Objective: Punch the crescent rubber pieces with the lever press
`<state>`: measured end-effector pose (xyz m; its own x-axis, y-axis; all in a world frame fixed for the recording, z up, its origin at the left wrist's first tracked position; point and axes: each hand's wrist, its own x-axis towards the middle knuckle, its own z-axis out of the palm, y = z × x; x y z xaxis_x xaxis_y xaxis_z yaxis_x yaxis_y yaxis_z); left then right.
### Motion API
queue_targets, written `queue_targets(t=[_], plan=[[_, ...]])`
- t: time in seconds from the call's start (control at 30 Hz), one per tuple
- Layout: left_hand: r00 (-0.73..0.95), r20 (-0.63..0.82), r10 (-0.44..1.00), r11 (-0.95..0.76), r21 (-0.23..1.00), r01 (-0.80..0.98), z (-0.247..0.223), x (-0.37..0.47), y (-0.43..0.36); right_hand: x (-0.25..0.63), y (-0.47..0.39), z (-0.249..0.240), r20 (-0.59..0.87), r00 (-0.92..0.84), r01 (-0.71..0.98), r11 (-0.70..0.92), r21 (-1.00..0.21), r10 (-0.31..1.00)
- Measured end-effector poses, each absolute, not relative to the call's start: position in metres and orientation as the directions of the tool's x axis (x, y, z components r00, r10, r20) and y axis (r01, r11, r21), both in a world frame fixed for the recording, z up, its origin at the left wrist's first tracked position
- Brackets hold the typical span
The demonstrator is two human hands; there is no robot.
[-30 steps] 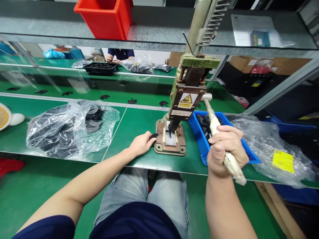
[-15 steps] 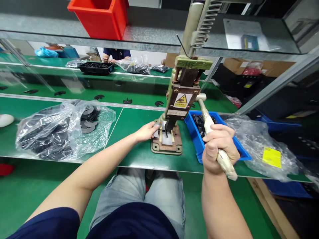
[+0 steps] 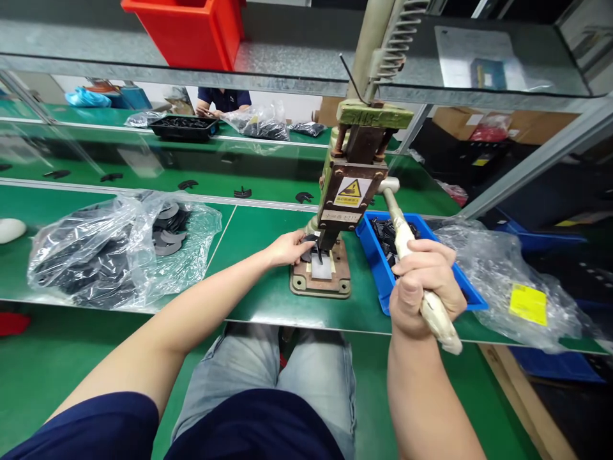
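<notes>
My right hand point(image 3: 428, 284) is wrapped round the taped lever handle point(image 3: 403, 239) of a hand press point(image 3: 353, 176). With its fingers pinched, my left hand point(image 3: 288, 248) holds a dark curved piece point(image 3: 308, 250) at the left side of the press base point(image 3: 341, 271), close to the lowered ram. A grey metal plate point(image 3: 321, 267) lies on the base under the ram. The fingertips partly cover the curved piece. Right of the press stands a blue bin point(image 3: 383, 291) with small black parts in it.
A clear bag of dark curved pieces point(image 3: 119, 255) lies at left, a crumpled plastic bag point(image 3: 507, 300) at right. Curved parts sit spaced along the green strip point(image 3: 211, 169) behind. A red bin point(image 3: 191, 38) stands on the overhead shelf. A person point(image 3: 223, 102) sits across.
My left hand has shifted slightly right and up, and the dark curved piece in its fingers shows more now. My right hand stays on the lever, which looks nearly unchanged.
</notes>
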<state>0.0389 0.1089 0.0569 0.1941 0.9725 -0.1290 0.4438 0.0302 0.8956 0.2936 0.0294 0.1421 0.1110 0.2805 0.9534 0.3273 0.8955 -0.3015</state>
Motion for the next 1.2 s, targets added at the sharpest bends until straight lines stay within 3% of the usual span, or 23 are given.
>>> queue_targets(t=[0.2,0.8,1.0,1.2], plan=[[0.252,-0.163,0.954,0.083,0.951,0.299,0.0549,0.0379,0.1059,0.2930,0.0316,0.1403,0.954,0.120,0.345,0.889,-0.300,0.275],[0.263,-0.170,0.950,0.066,0.930,0.361,0.0520,0.0351,0.1091,0.2907,0.0309,0.1404,0.942,0.166,0.363,0.870,-0.333,0.291],[0.292,-0.183,0.939,0.100,0.956,0.276,0.0478,0.0342,0.1096,0.2903,0.0323,0.1415,0.952,0.152,0.356,0.884,-0.304,0.266],[0.239,-0.224,0.945,0.124,0.919,0.374,0.0524,0.0377,0.1087,0.2887,0.0341,0.1413,0.945,0.188,0.359,0.877,-0.320,0.268]])
